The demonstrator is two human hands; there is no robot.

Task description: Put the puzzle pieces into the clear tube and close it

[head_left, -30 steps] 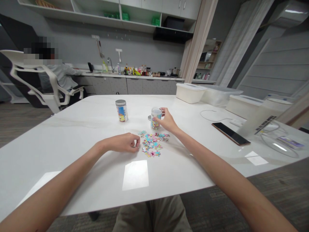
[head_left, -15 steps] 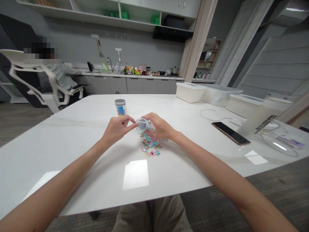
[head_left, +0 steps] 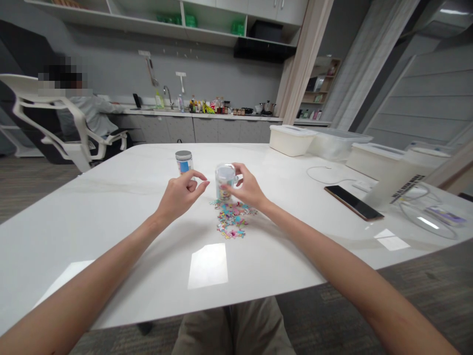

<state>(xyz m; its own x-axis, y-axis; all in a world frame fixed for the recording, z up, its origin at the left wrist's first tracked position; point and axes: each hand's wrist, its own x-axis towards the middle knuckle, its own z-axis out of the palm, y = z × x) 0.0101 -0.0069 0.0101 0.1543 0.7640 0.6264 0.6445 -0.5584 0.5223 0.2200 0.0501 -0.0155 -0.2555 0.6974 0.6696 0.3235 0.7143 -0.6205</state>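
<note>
My right hand point(head_left: 249, 186) is wrapped around the side of a clear plastic jar point(head_left: 224, 173), which is upright with its top facing up. Colourful shapes show through the jar's lower wall. Just in front of it lies a loose pile of small jigsaw puzzle pieces point(head_left: 232, 219), mostly pink, blue and yellow. To the jar's left, my left hand point(head_left: 182, 193) hovers with thumb and forefinger slightly apart and nothing visible between them; its other fingers are curled. Behind that hand stands a second jar point(head_left: 184, 160) with a grey lid and a blue label, partly hidden.
On the right of the white table point(head_left: 148, 276) are a phone point(head_left: 353, 202), a cable, a tall pale container point(head_left: 404, 180) and lidded storage boxes point(head_left: 291, 140). Beyond the table, a person point(head_left: 94, 116) sits in a white-framed chair at the kitchen counter.
The clear jar has turned from tipped, mouth towards me, to upright in my right hand. My left hand's fingers have come away from its rim.
</note>
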